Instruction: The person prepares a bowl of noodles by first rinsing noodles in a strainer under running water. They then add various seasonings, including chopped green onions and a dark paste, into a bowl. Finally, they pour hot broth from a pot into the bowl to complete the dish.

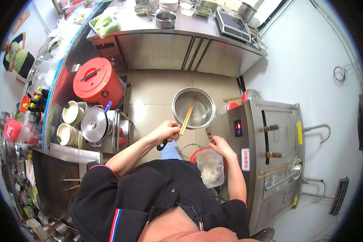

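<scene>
My left hand [168, 132] is closed around the black handle of a steel saucepan [194, 108], held above the tiled floor. A pair of wooden chopsticks [186, 119] leans across the pan's near rim beside that hand; whether its fingers also pinch them, I cannot tell. The pan's inside looks shiny, and what it contains is unclear. Just right of and nearer than the pan, my right hand [220, 146] has its fingers loosely bent. A small blade-like metal piece shows at its fingertips, and its hold on this is unclear.
A steel noodle cooker [254, 133] stands on the right. A plastic tub [210, 163] sits low near my body. On the left are a red insulated barrel [98, 78], a lidded pot [94, 124] and stacked bowls [67, 134]. Ahead stands a steel counter [157, 51]. A person [19, 57] is far left.
</scene>
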A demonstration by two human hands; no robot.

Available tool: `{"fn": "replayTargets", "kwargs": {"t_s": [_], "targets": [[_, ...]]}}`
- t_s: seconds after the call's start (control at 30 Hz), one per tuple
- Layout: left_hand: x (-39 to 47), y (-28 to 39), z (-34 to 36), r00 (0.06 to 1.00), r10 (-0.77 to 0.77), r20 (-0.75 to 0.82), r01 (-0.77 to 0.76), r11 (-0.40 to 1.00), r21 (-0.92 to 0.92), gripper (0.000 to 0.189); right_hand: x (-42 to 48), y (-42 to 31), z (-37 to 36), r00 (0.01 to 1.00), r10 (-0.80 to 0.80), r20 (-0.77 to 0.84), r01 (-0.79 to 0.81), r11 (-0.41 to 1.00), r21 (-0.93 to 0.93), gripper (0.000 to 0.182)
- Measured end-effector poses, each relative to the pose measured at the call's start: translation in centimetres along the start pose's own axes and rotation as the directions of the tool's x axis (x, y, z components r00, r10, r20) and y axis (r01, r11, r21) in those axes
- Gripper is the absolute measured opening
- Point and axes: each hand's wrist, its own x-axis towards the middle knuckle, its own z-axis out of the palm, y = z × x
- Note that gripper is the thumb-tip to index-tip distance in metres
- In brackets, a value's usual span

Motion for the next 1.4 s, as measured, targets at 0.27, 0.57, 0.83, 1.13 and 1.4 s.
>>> {"fn": "replayTargets", "kwargs": {"t_s": [0.27, 0.57, 0.83, 1.13, 1.4], "targets": [[12.0, 13.4, -2.1, 0.999, 0.033, -0.023, -0.031, 0.996, 0.082, 0.005, 17.4, 1.4, -10.2, 0.997, -0.075, 0.002, 0.075, 0.997, 0.014, 0.044], [32.5, 29.0, -3.7, 0.996, 0.094, 0.011, -0.095, 0.991, 0.099, 0.003, 31.1, 3.5, -22.5, 0.99, -0.025, -0.137, 0.032, 0.998, 0.049, 0.028], [52.5, 43.7, -3.1, 0.986, 0.135, 0.099, -0.149, 0.977, 0.153, 0.01, 36.7, 15.4, -27.7, 0.888, 0.35, -0.3, -0.241, 0.907, 0.346, 0.026], [72.7, 53.7, -0.7, 0.989, 0.13, 0.076, -0.138, 0.984, 0.115, 0.007, 45.0, 19.4, -36.0, 0.838, 0.434, -0.33, -0.243, 0.839, 0.486, 0.029], [84.9, 56.6, 0.8, 0.98, 0.197, -0.035, -0.192, 0.975, 0.116, 0.012, 57.4, 27.6, -49.2, 0.85, 0.341, -0.401, -0.212, 0.92, 0.331, 0.036]]}}
